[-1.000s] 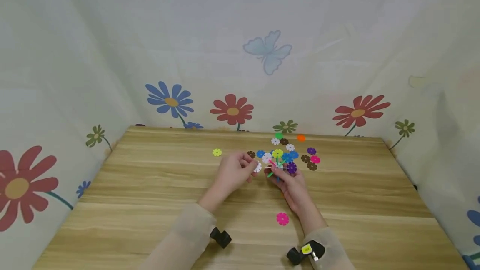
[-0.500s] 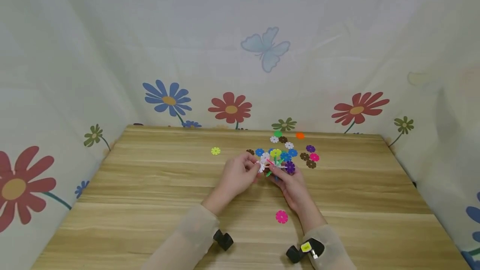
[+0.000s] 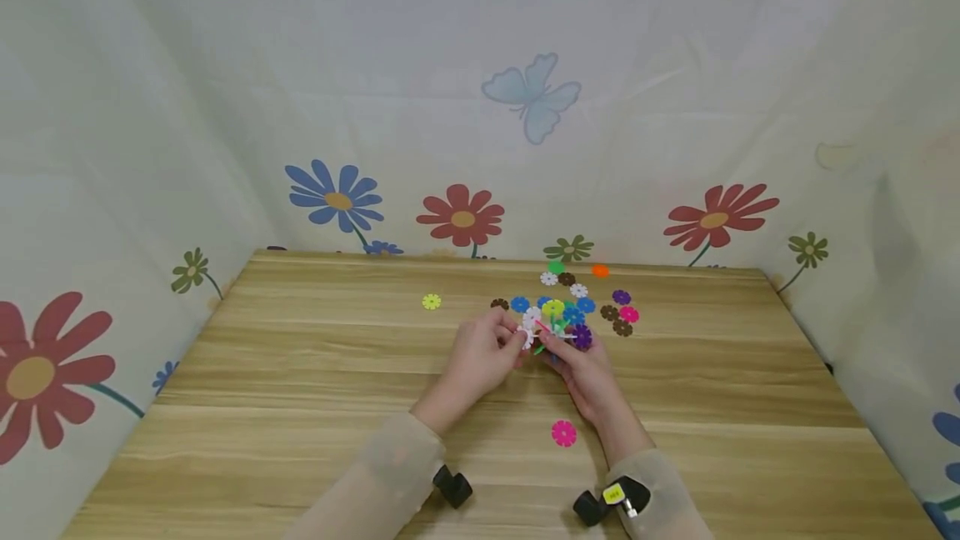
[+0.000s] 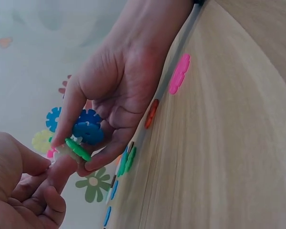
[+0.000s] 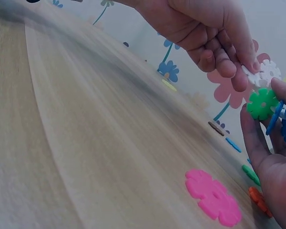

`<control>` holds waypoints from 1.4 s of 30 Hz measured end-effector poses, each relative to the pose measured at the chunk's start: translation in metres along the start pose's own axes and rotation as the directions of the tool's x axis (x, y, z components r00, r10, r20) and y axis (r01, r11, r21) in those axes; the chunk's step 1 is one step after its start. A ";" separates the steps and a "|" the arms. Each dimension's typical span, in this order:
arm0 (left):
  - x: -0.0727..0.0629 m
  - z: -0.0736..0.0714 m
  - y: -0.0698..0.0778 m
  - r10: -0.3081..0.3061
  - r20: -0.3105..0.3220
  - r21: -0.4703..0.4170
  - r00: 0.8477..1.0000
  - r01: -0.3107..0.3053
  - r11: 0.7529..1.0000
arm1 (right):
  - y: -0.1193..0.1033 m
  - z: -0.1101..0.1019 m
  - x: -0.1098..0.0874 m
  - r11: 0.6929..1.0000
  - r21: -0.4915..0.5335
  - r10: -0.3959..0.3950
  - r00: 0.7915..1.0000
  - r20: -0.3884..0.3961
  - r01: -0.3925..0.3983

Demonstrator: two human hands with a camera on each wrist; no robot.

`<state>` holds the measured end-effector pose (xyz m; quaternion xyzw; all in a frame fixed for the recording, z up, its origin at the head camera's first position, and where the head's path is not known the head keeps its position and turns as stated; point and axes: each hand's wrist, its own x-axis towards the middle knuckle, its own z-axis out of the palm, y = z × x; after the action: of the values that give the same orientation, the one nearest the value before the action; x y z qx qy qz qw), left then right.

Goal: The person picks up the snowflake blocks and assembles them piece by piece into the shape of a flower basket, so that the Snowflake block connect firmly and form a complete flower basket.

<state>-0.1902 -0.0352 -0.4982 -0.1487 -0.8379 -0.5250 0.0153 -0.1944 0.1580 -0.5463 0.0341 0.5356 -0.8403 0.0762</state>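
White plastic disc (image 3: 527, 338), flower-shaped and notched round the rim, in a narrow pinch between thumb and fingers of the left hand (image 3: 480, 354). Sits just beside a cluster of joined discs (image 3: 557, 326); cannot tell whether slotted into it. In the hold of the right hand (image 3: 588, 373), between thumb and fingers: that same cluster, up off the wooden table (image 3: 315, 373). Includes a green disc (image 5: 262, 104), blue ones and, close against the right hand, a purple disc (image 3: 582, 337).

Flat on the wood near the right forearm, a loose pink disc (image 3: 564, 433). Beyond the hands, a scatter of others: brown discs (image 3: 610, 312), an orange disc (image 3: 600, 271) by the far edge, a yellow disc (image 3: 431, 302) well apart on the left.

Yellow label (image 3: 613, 494) on the black wrist mount (image 3: 588, 509) at the right cuff; bears dark characters, too small to read. Another black mount (image 3: 453, 488) at the left cuff. At the back, hanging cloth (image 3: 337, 90) with printed flowers and a pale blue butterfly (image 3: 534, 98).
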 end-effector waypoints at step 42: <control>-0.007 0.007 0.002 -0.017 -0.010 -0.027 1.000 0.017 0.999 | 0.002 -0.003 -0.002 0.990 -0.133 -0.041 0.999 -0.009 0.039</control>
<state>-0.1822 -0.0296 -0.5014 -0.1394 -0.8318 -0.5371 0.0130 -0.1918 0.1598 -0.5488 0.0230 0.5911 -0.8041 0.0585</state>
